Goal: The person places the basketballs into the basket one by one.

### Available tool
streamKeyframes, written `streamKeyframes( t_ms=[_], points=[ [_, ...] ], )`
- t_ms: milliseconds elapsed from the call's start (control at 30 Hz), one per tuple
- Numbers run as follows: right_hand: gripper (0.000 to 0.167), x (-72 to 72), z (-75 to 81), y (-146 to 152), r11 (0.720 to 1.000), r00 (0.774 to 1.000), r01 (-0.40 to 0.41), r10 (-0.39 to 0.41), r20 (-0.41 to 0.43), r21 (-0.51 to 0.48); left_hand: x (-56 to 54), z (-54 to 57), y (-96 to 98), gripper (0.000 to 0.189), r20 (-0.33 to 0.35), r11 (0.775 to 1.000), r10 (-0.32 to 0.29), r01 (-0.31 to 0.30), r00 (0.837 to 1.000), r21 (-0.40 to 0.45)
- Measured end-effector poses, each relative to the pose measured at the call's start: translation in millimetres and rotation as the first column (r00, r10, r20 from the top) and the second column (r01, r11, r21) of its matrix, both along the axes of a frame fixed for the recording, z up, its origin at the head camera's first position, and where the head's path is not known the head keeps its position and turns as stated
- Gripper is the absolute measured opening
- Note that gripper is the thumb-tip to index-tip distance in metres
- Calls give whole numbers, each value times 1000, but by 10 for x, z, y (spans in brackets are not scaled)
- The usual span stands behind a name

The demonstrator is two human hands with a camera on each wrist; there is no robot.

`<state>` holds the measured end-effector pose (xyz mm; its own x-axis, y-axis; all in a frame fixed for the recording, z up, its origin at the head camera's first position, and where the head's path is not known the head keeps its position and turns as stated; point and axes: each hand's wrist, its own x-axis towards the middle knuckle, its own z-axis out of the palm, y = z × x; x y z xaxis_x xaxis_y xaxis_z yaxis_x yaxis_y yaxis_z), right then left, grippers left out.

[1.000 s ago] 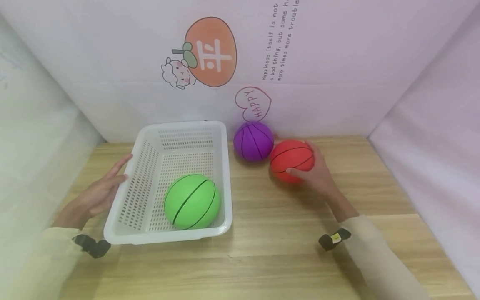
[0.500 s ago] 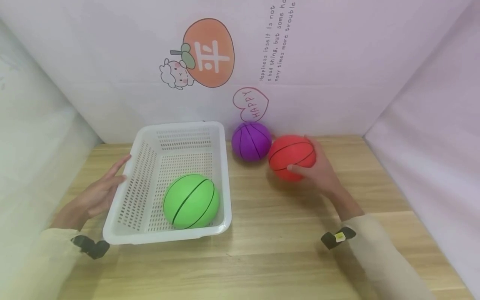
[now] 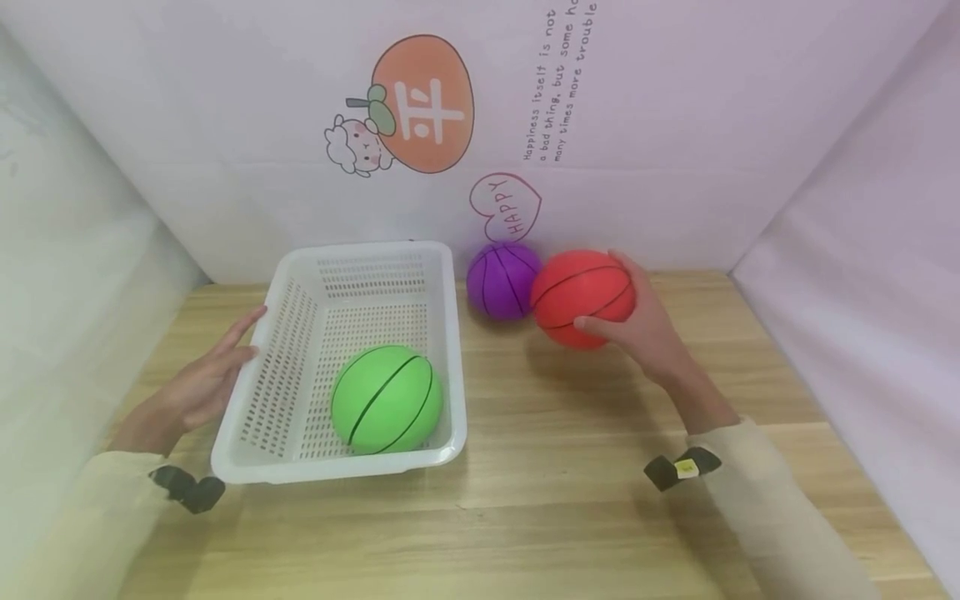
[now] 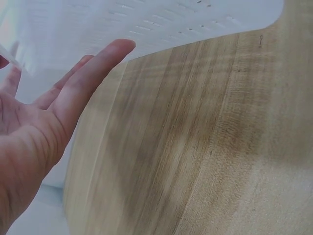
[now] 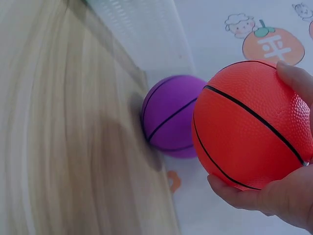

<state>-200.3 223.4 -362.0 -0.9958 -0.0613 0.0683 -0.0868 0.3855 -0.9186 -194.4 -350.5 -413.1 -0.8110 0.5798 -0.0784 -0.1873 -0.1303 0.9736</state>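
A red toy basketball, black-lined, is gripped by my right hand, thumb on its near side and fingers round its far right. It is held just above the table, as the right wrist view shows. Behind it to the left, a purple ball rests against the back wall. My left hand touches the outer left side of a white perforated basket with its fingers extended; in the left wrist view its fingers lie along the basket wall. A green ball lies in the basket's near right corner.
The wooden table meets a white printed cloth wall at the back. Similar white cloth stands along the left and right sides. A dark strap sits on each wrist.
My right hand has lifted the red ball off the table and brought it up slightly, so it now overlaps the purple ball's edge in the head view. The left hand and basket stay put.
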Motion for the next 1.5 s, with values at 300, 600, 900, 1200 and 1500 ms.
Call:
streamKeyframes(
  t_ms=[300,600,900,1200,1500],
  points=[
    [98,12,155,-251,998,998,-57,57,-37,0,1,-2,-10,61,-6,997,44,-44,999,-59],
    [99,-14,223,-440,995,994,-102,102,-27,23,-32,13,26,55,-8,995,62,-62,998,-76],
    [97,-91,286,-631,989,988,-149,150,-45,21,-23,8,33,55,-17,999,46,-46,999,-7],
    [97,-199,305,-830,982,980,-188,187,-70,-7,-6,27,47,57,-17,997,58,-59,998,-56],
    [97,-259,373,-1003,975,971,-223,222,-85,-2,-9,38,30,58,-22,995,60,-61,998,-74]
  ],
)
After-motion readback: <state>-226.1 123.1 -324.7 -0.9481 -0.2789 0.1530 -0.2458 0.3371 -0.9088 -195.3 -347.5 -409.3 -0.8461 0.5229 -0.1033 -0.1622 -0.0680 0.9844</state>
